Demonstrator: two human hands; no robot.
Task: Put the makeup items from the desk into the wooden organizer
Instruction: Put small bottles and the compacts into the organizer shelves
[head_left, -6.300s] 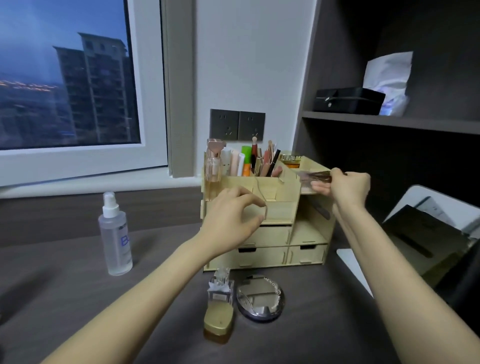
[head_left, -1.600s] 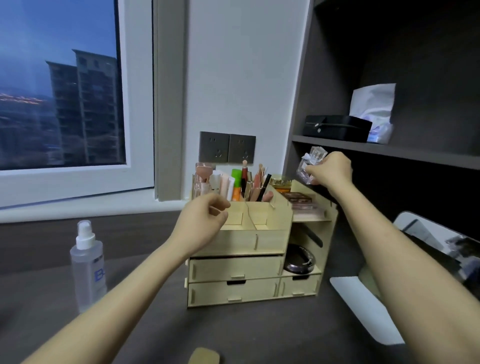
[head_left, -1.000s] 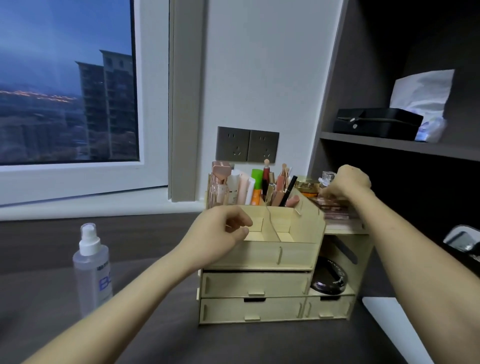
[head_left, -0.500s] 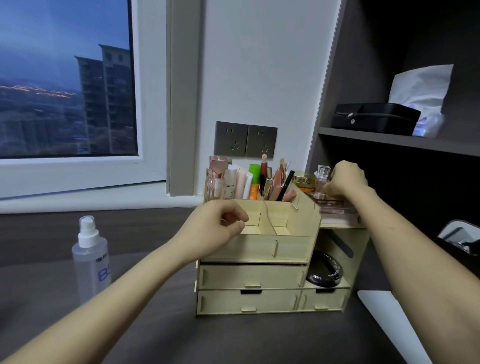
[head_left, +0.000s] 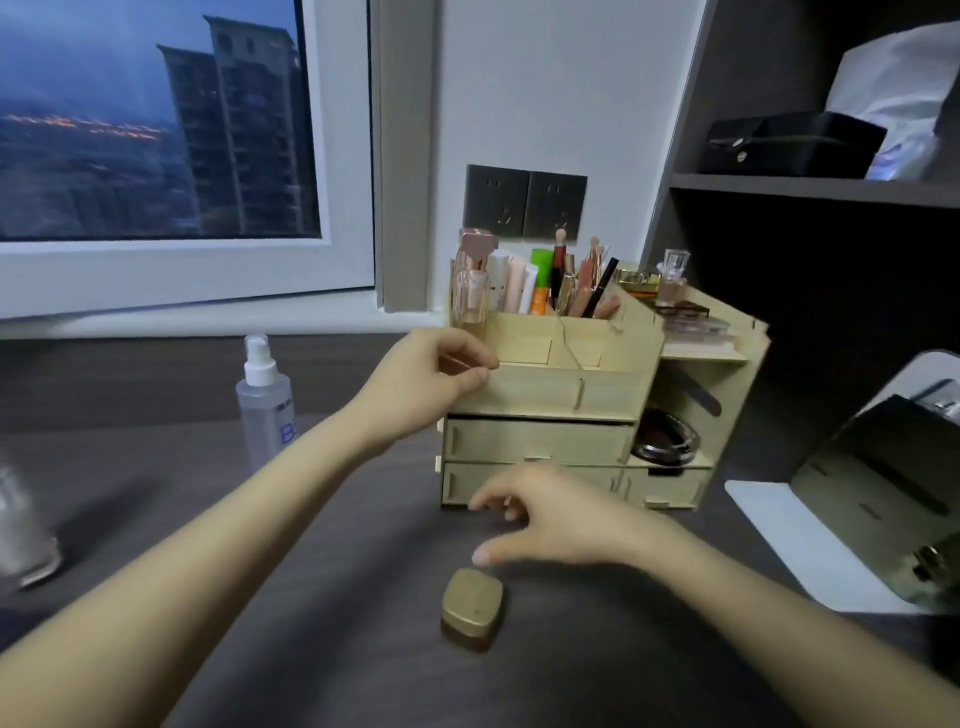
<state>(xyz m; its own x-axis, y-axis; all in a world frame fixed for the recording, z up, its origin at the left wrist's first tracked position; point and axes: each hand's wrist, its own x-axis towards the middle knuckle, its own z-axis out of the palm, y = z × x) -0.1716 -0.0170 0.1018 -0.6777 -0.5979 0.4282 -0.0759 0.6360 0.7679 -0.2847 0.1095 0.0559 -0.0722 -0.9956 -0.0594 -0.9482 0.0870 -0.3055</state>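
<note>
1. Two bare hands over a dark desk (head_left: 208, 519); the wooden organizer (head_left: 550, 389) stands toward its back edge.
2. Left hand (head_left: 431, 379) curls round the organizer's upper left corner.
3. Right hand (head_left: 561, 525), fingers spread, hovers just above a gold-lidded jar (head_left: 472, 605) near the front edge.

1. The left hand (head_left: 431, 374) grips the upper left front corner of the wooden organizer (head_left: 561, 395), with the thumb on its front wall.
2. The right hand (head_left: 550, 519) hovers over the desk (head_left: 260, 649) before the bottom drawers, fingers loosely spread and holding nothing. It is just above and behind a gold-lidded jar (head_left: 472, 605).
3. A clear spray bottle (head_left: 265, 405) stands left of the organizer, well apart from the jar. A dark round compact (head_left: 665, 441) lies in the organizer's open right-hand compartment.
</note>
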